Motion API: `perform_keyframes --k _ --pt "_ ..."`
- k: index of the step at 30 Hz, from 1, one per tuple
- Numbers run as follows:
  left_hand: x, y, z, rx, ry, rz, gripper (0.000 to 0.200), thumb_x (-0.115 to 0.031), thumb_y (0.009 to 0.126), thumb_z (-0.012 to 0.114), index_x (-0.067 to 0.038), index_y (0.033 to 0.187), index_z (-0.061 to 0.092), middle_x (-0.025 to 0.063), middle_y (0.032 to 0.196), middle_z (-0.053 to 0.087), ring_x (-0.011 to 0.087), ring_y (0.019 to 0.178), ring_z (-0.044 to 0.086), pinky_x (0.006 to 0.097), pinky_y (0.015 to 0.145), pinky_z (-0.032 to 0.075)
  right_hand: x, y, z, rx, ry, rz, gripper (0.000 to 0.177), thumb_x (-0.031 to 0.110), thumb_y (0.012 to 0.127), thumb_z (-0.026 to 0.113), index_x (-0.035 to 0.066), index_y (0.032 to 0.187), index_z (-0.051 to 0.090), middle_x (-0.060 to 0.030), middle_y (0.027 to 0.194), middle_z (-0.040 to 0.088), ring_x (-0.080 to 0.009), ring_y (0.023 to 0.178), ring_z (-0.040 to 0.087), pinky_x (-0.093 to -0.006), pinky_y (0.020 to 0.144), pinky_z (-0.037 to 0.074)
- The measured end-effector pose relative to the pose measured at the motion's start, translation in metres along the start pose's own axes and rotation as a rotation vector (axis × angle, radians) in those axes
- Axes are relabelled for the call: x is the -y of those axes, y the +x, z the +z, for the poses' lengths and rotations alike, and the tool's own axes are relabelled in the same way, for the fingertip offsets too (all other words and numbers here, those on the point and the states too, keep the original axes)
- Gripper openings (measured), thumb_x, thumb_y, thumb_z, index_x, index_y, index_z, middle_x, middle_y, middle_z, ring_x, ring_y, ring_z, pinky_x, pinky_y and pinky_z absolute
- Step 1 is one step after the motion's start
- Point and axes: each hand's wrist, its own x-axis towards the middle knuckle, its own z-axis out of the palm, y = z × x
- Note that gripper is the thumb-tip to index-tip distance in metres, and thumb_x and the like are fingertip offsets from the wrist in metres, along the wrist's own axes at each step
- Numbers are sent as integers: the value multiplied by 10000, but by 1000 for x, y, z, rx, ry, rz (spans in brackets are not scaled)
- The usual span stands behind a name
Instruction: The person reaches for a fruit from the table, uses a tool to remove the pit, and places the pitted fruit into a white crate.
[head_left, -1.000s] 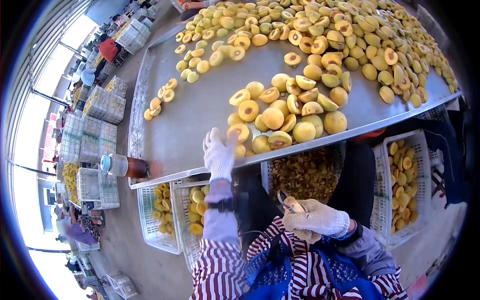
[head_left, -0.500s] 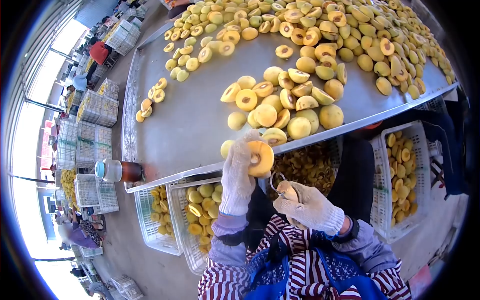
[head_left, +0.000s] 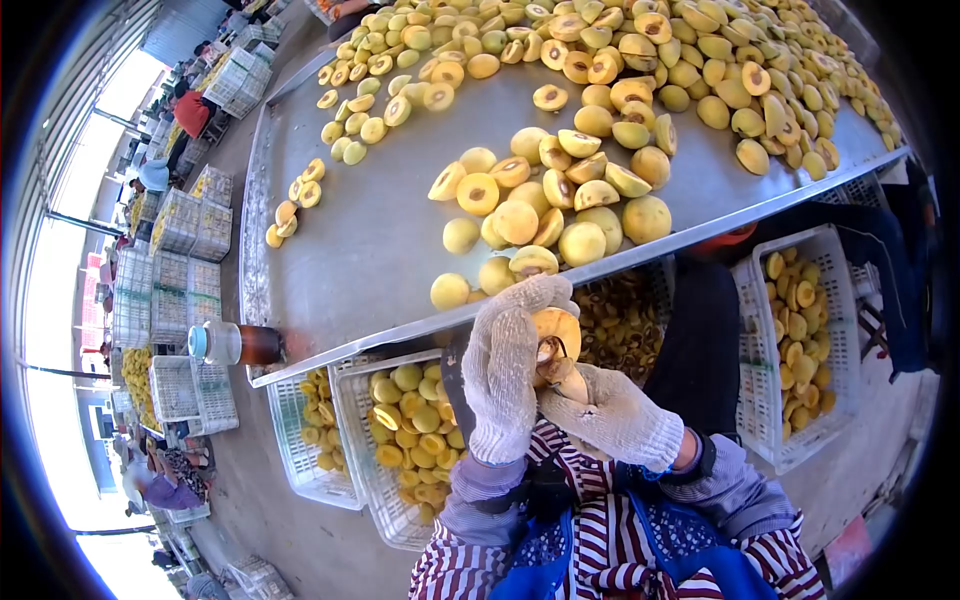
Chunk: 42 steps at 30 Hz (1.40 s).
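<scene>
My left hand (head_left: 503, 360), in a white knit glove, is wrapped round a yellow peach half (head_left: 562, 328) with its cut face turned toward my right hand. In my right hand (head_left: 625, 420), also gloved, is a pitting tool with a short wooden handle (head_left: 571, 383). Its metal loop is hidden at the peach's middle, where the brown pit area shows. Both hands meet just in front of the metal table's edge. Close beyond them on the table lies a loose cluster of peach halves (head_left: 516, 222), some cut side up.
A big heap of peach halves (head_left: 690, 70) covers the far side of the metal table (head_left: 370, 240). A jar of dark liquid (head_left: 240, 343) sits at its left corner. Below are crates of halves (head_left: 345, 400), (head_left: 745, 370) and a container of brown scraps (head_left: 620, 325). Other people work at left.
My left hand has drawn the peach half down and toward me, off the table edge. The tool in my right hand, formerly apart with its loop visible, now meets the fruit.
</scene>
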Motion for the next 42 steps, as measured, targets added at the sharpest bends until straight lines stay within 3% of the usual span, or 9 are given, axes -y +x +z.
perform_keyframes --k 5,9,17,21,28,31,36,39,42 --pt "-7 3 8 29 -361 -129 506 -289 1034 521 14 1428 430 174 1291 590 238 1134 606 350 961 508 22 -8 -10 11 102 82 242 265 972 624 64 1106 605 31 600 545 -52 450 500 -212 408 370" --pt "0 1 -28 289 218 -243 582 -172 964 635 -8 1468 396 177 1326 577 266 1178 585 368 988 492 14 -9 -21 -133 237 10 270 262 967 631 73 1157 593 33 619 544 -49 437 487 -197 376 353" --pt "10 -4 -2 -78 -548 -197 546 -307 933 674 -15 1350 476 156 1261 587 285 1121 604 410 960 507 15 -11 -9 -15 20 129 258 267 948 661 72 1113 622 24 643 567 -51 533 534 -239 494 425" --pt "17 -5 -5 6 -458 -212 697 -518 908 643 -57 1388 437 168 1331 537 309 1165 582 443 868 568 2 -4 -11 -22 -130 56 312 318 947 651 56 1114 633 -67 715 647 -165 610 638 -302 578 493" --pt "18 -12 19 -129 -350 -94 623 -503 979 533 -37 1381 438 188 1392 500 332 1249 545 454 917 554 -10 -3 -14 -50 -189 -71 339 319 953 604 38 1142 621 -193 1011 679 -371 940 660 -409 802 521" --pt "18 -14 24 -146 -199 8 579 -471 998 516 -29 1368 452 177 1393 504 312 1229 557 429 924 546 -8 -6 -15 -46 -115 -65 325 306 956 611 35 1134 613 -156 974 683 -307 877 673 -388 766 525" --pt "2 -12 28 -99 7 78 400 -261 1039 492 41 1301 507 196 1358 549 259 1118 623 361 953 512 7 -13 -23 130 177 164 265 312 971 620 47 976 612 -25 642 605 -112 501 574 -260 438 434" --pt "-12 -5 28 13 -84 -50 353 -213 1033 508 46 1269 542 183 1315 587 248 1085 640 339 920 523 2 -15 -25 210 264 90 283 338 976 618 86 852 584 32 523 503 -53 375 452 -208 338 299" --pt "-10 -3 26 33 104 102 289 -171 1002 559 46 1186 611 192 1253 633 243 1049 657 335 918 524 0 -16 -36 377 278 195 314 348 972 621 90 802 565 27 519 499 -72 382 465 -220 341 328"
